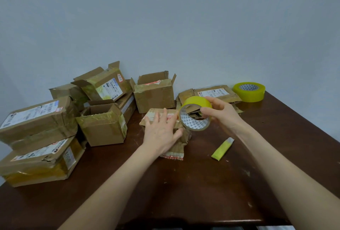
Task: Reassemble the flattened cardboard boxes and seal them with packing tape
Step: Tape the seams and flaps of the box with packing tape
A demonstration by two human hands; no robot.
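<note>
Pressing flat-fingered on the small box (166,119), the left hand (161,134) sits beside the tape roll (196,113) gripped by the right hand (220,113).

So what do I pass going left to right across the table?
Stacked boxes → open box → left hand pressing a small box → tape held by the right hand → spare tape at the back.

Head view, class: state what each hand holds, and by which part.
The right hand grips the tape roll by its rim, on the roll's right side. The left hand lies flat on the small box, gripping nothing.
</note>
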